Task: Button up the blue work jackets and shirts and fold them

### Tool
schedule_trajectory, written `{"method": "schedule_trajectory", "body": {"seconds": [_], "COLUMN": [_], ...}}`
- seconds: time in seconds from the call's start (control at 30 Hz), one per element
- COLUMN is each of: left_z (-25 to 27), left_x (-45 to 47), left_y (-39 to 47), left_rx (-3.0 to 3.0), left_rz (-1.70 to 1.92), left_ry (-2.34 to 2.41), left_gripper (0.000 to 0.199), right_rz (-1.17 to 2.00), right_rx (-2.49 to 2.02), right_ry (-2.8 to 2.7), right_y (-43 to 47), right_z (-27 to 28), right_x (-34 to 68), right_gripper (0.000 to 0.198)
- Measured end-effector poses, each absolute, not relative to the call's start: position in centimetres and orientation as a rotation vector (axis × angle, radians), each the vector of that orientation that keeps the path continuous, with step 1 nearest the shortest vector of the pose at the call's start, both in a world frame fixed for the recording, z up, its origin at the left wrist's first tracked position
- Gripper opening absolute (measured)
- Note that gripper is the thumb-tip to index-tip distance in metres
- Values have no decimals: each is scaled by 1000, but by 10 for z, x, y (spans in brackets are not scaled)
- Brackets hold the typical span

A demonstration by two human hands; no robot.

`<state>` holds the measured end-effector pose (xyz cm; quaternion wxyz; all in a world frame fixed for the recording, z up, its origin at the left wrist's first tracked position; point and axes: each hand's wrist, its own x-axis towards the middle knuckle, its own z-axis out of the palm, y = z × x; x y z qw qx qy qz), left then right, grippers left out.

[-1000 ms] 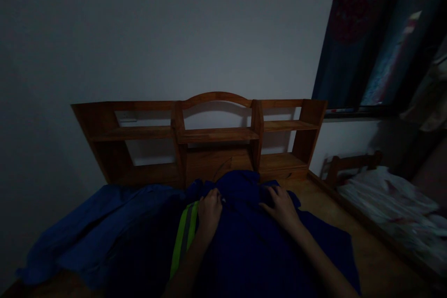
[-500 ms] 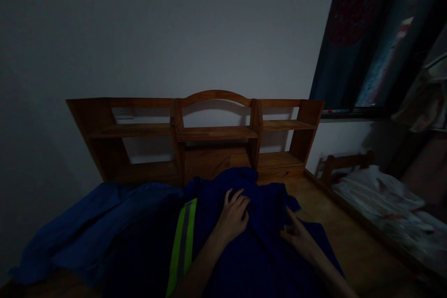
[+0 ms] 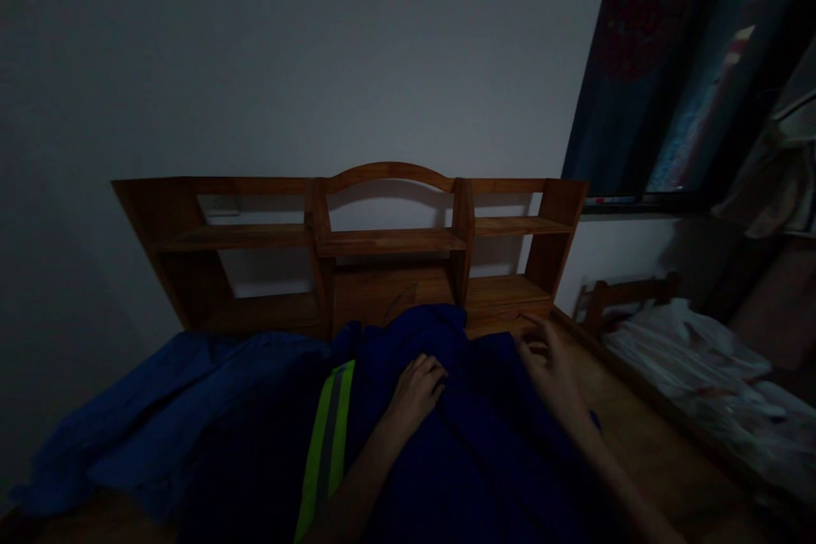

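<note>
A dark blue garment with a yellow-green and grey reflective stripe lies spread out in front of me. My left hand rests on its middle, fingers curled together against the cloth; their tips are hidden. At the garment's upper right edge is my right hand, its fingers bent but apart, with no cloth visible between them. The garment's right part is partly covered by my right forearm. A lighter blue cloth lies rumpled to the left.
A wooden headboard with open shelves stands against the wall behind the garment. Bare wooden boards show at the right, bounded by a raised rail. Beyond that lie white plastic bags, below a dark window. The room is dim.
My right hand has moved up and away from me, to the garment's upper right edge. My left hand has slid slightly towards me, and its fingers have drawn together.
</note>
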<state>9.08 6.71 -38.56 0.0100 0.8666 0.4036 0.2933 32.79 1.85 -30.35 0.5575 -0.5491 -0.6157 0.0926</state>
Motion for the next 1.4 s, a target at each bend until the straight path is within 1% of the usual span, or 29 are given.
{"method": "schedule_trajectory", "body": {"seconds": [0.07,0.17,0.33,0.47,0.53,0.6,0.67,0.83,0.9,1.1,1.4], "left_z": [-384,-382,-386,-389,-388,-387,-386,-384,-384,-389,-396], "left_x": [89,86,86,93,95,96,97,98,99,99,102], "left_y": [66,63,63,68,71,72,71,66,65,66,64], "left_rx": [2728,2742,2731,2744,2762,2765,2739,2578,2530,2474,2667], "left_rz": [884,840,913,986,984,980,997,1150,1193,1218,1151], "left_ry": [1220,1168,1155,1178,1195,1208,1211,1273,1278,1269,1535], "left_gripper": [29,35,37,38,31,24,22,23,23,21,26], "right_rz": [171,185,344,424,430,418,391,327,318,342,422], "right_rx": [-1244,-1152,-1022,-1002,-1027,-1066,-1118,-1178,-1153,-1069,-1007], "right_ry": [-1578,-1770,-2061,-2188,-2188,-2171,-2122,-1960,-1949,-1953,-1935], "right_y": [29,44,54,52,52,55,58,63,62,57,50], "right_z": [-292,-301,-349,-366,-368,-371,-374,-378,-377,-370,-360], "right_x": [311,290,279,280,280,279,279,279,279,276,271], "right_gripper": [36,33,40,49,53,51,43,14,9,13,17]}}
